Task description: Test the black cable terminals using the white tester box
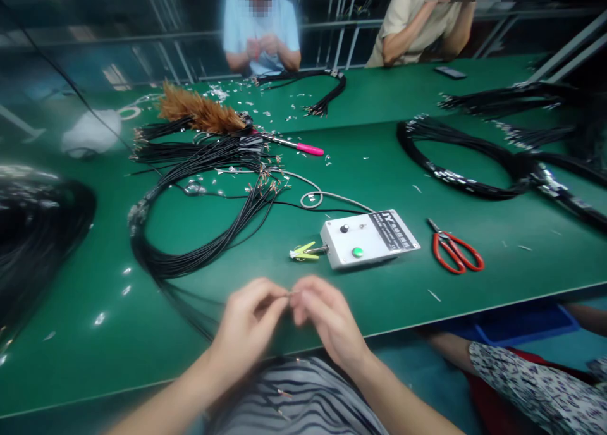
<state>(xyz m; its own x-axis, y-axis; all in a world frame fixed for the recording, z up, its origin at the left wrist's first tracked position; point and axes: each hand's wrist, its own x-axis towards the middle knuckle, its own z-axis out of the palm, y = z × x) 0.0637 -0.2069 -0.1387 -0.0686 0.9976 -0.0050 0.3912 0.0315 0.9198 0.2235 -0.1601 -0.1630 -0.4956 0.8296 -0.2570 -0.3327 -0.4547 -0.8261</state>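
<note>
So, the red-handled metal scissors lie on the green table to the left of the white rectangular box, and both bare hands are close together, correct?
Not quite: the red-handled metal scissors lie on the green table to the right of the white rectangular box, as the head view shows. The bare left hand and bare right hand are indeed close together.

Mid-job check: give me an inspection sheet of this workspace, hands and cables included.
Surface: green table, strewn with white scraps.
Job's things: thin blurred piece, too small to identify; white box labelled JY.
Clutter: red-handled cutters, brown duster, phone.
Hands: left hand pinches the thin piece; right hand close beside it, grip unclear.
Cables: black coil beyond the left hand, another coil to the right; grey lead looped near the box.
Surroundings: two people across the table; patterned clothing at lower right.
</note>
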